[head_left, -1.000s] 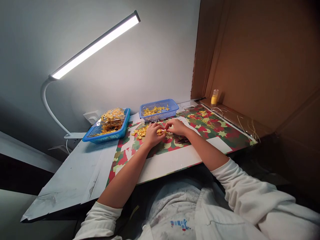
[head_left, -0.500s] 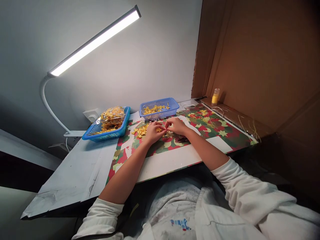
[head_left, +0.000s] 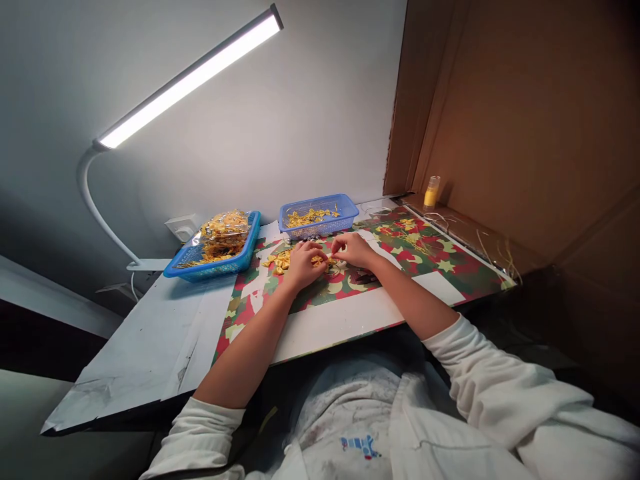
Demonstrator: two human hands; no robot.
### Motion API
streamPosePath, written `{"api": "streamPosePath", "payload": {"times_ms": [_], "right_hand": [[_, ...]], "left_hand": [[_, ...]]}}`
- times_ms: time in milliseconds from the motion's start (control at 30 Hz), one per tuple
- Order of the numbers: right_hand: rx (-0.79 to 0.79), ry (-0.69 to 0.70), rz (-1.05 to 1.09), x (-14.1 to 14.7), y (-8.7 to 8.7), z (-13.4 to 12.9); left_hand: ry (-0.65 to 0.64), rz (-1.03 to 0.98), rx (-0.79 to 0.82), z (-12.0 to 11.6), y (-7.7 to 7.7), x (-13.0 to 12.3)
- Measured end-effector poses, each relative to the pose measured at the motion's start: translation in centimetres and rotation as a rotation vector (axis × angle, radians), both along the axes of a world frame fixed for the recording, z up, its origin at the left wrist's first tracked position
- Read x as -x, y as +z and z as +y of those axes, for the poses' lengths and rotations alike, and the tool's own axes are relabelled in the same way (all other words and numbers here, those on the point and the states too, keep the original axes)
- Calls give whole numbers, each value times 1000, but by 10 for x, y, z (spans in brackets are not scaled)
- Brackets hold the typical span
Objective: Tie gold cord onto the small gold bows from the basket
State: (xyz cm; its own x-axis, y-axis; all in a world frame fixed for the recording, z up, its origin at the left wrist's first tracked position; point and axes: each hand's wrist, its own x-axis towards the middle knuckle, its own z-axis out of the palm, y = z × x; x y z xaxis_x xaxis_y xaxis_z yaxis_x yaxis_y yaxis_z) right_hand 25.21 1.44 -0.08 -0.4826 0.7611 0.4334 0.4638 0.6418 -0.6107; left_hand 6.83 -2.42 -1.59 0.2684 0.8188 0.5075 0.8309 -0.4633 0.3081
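My left hand (head_left: 304, 264) and my right hand (head_left: 354, 251) meet over the middle of the patterned board, their fingertips almost touching. Yellow ribbon shows between the bent fingers and thumb of the left hand; it looks like a small ribbon bow (head_left: 318, 261), partly covered. The right thumb and forefinger are pinched beside it, on something too small to make out. Just left of my left hand lies a loose pile of shiny yellow ribbon bows (head_left: 279, 262). A dark tool (head_left: 364, 277), its kind unclear, lies under my right wrist.
Behind my hands stands a blue-violet basket (head_left: 320, 231) with yellow bows. A blue basket (head_left: 215, 270) at left holds a plastic bag of yellow pieces. Yellow strands (head_left: 413, 237) lie at right, near a small yellow-filled bottle (head_left: 431, 191). A lamp (head_left: 190, 77) shines overhead.
My fingertips have shifted slightly and the right pinch has drawn a little apart from the left hand. More yellow ribbon shows beneath the fingers. The baskets stay where they were.
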Motion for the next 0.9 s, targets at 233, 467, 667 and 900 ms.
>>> {"api": "streamPosePath", "payload": {"times_ms": [233,467,667,900], "right_hand": [[3,13,9,0,1,-1],[8,28,43,0,-1,1],[7,28,64,0,-2,1],[11,26,47,0,-1,0]], "left_hand": [[-45,-45,11,1,1,-2],[-27,-31,19,5,-4,-1],[-80,44,-56,-1,-2,3],[-92,-56,7,3,-1,-2]]}}
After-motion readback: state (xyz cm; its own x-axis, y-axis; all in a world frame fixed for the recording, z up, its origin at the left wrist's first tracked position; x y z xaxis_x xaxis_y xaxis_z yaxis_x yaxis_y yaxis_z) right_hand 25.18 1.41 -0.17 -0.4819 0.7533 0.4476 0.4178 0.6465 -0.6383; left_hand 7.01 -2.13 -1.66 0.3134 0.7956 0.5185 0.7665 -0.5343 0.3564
